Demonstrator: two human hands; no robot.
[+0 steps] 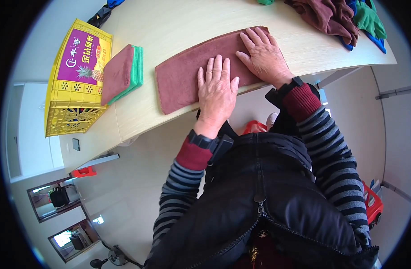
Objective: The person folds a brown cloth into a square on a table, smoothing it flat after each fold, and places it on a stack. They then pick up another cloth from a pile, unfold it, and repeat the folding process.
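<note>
A brown towel [181, 83], folded into a long rectangle, lies flat along the near edge of the table. My left hand [216, 89] rests on its middle, palm down with the fingers stretched out. Further right, my right hand [264, 58] presses flat on the towel's right end, its fingers spread. Neither hand grips anything. To the left sits a small stack of folded cloths, a brown one [117, 76] leaning beside green ones [137, 71].
A yellow plastic crate [75, 107] with a purple label stands at the table's left. Crumpled brown cloth [328, 18] and green cloth [370, 20] lie at the far right. A dark phone-like object [76, 144] is near the left edge. A red plastic item [371, 204] stands low at right.
</note>
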